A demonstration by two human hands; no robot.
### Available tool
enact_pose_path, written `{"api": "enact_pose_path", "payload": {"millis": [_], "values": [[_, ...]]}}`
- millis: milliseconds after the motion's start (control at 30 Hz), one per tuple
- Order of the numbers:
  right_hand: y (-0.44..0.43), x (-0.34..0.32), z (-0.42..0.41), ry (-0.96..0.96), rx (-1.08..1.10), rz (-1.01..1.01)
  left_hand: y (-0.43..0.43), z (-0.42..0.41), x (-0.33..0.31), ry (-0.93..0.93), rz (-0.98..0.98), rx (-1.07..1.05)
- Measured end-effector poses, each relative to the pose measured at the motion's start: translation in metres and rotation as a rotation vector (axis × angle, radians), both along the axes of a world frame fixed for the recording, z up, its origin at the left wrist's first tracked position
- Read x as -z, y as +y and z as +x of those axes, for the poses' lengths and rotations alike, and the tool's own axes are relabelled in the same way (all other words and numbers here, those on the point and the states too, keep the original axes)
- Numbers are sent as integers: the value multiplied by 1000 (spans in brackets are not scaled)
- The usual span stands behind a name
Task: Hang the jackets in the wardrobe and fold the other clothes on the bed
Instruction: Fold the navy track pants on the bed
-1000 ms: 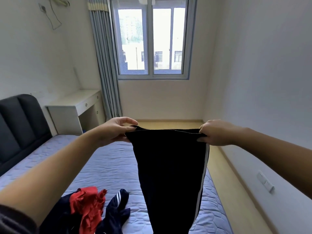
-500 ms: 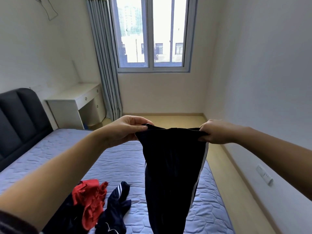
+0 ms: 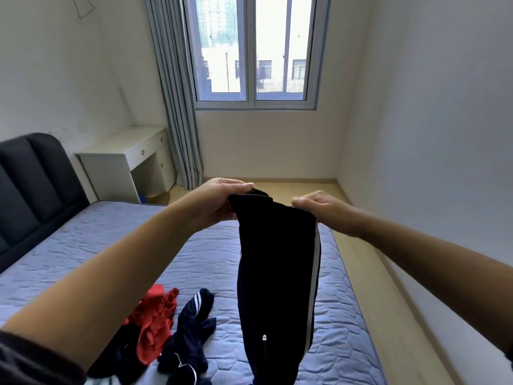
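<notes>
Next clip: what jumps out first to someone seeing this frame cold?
Dead centre, black track pants with a white side stripe hang by the waistband, gripped by the left hand and the right hand above the blue quilted bed. On it, at lower left, a red garment lies crumpled beside a navy garment with white stripes. A bright window fills the far wall.

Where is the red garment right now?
Lower left in the head view, the red garment lies crumpled on the bed, just left of a navy striped garment.
</notes>
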State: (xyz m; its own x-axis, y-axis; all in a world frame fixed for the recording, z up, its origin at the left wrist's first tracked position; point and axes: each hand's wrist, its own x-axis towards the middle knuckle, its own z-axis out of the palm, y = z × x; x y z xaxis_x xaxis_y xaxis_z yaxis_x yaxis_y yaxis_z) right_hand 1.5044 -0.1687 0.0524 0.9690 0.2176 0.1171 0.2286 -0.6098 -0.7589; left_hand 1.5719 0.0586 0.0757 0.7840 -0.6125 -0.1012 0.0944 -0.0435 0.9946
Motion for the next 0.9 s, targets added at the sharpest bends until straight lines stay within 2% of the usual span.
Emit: {"api": "enact_pose_path", "payload": {"millis": [67,167,300,433,500,633,700,833,900], "values": [[15,-1,0,-39,77,134,-4,-2,-1,-3,11,34],[29,-3,1,-24,25,261,-10,-5,0,-38,63,14],[34,-5,4,-87,83,240,-14,-5,4,-113,122,-32],[34,-3,3,-47,118,177,-11,-7,11,-157,125,10],[34,-1,3,-30,126,203,-9,-8,14,-268,182,22],[35,1,1,33,122,246,-7,-7,20,-735,253,-144],[37,1,2,58,127,266,-5,-6,22,-882,254,-174],[39,-2,2,88,121,294,4,-3,22,-957,324,-92],[40,-1,1,90,112,309,6,-2,21,-857,371,-48]]}}
